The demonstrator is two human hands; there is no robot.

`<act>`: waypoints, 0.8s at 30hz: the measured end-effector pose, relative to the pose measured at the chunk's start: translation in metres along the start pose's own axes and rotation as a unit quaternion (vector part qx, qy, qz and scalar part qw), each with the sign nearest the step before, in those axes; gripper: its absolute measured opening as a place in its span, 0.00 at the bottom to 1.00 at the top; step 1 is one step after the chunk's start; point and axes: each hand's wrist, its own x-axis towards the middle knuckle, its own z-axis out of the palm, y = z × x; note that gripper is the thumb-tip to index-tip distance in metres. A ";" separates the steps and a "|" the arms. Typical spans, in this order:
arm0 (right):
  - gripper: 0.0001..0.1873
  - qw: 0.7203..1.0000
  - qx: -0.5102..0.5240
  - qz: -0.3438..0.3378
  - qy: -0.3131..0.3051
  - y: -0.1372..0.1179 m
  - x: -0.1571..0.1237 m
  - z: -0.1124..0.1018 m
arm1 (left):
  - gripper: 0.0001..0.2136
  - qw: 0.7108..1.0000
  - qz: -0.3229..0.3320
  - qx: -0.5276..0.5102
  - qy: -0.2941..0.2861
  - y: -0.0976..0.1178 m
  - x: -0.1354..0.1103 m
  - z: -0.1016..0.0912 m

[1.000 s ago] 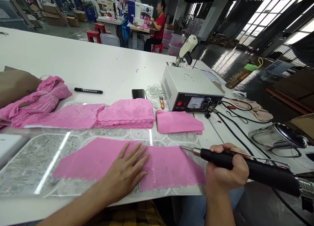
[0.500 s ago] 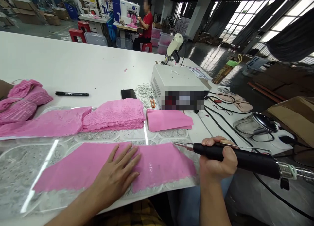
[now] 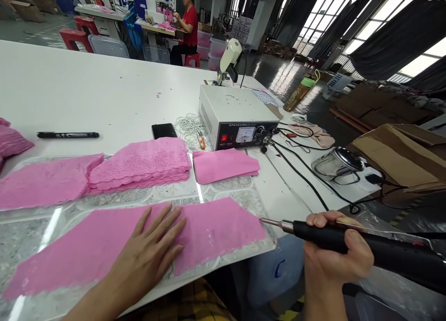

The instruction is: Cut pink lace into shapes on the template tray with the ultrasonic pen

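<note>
My left hand [image 3: 148, 253] lies flat with fingers spread on a long pink lace strip [image 3: 216, 230] that rests on a clear plastic sheet [image 3: 45, 228]. My right hand [image 3: 336, 258] is wrapped round a black handheld cutter [image 3: 365, 246]. Its thin metal tip [image 3: 270, 222] points left and sits at the strip's right end. A black cable [image 3: 299, 174] runs from the cutter side up to a white control box [image 3: 237, 114] with a dial and red button.
Behind the strip lie a stack of pink lace pieces [image 3: 142, 163], flat pink fabric [image 3: 42, 184] and a folded pink piece [image 3: 225, 165]. A black marker [image 3: 68, 135], phone [image 3: 163, 130], small scissors [image 3: 201, 140] and glass lid [image 3: 336, 165] sit on the white table [image 3: 87, 88]. A person in red [image 3: 188, 26] sews far back.
The view has swung right, so everything on the table has slid left in the picture. My right hand with the cutter sits lower, its tip now at the strip's right end. My left hand stays flat.
</note>
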 end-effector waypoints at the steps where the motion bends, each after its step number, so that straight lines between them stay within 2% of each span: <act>1: 0.09 1.000 0.004 0.005 0.000 0.000 0.000 0.000 | 0.21 1.000 0.000 0.002 -0.002 0.000 0.000 0.000; 6: 0.09 1.000 0.007 0.007 -0.004 0.002 -0.001 -0.002 | 0.21 1.000 0.001 0.003 -0.010 -0.001 -0.001 0.000; 12: 0.07 0.999 -0.027 -0.038 -0.015 0.005 -0.001 0.000 | 0.21 1.000 0.001 -0.011 -0.002 -0.001 0.000 0.000; 24: 0.10 1.000 0.008 -0.003 -0.012 -0.006 -0.001 -0.015 | 0.22 1.000 0.004 -0.006 -0.005 -0.002 -0.001 0.001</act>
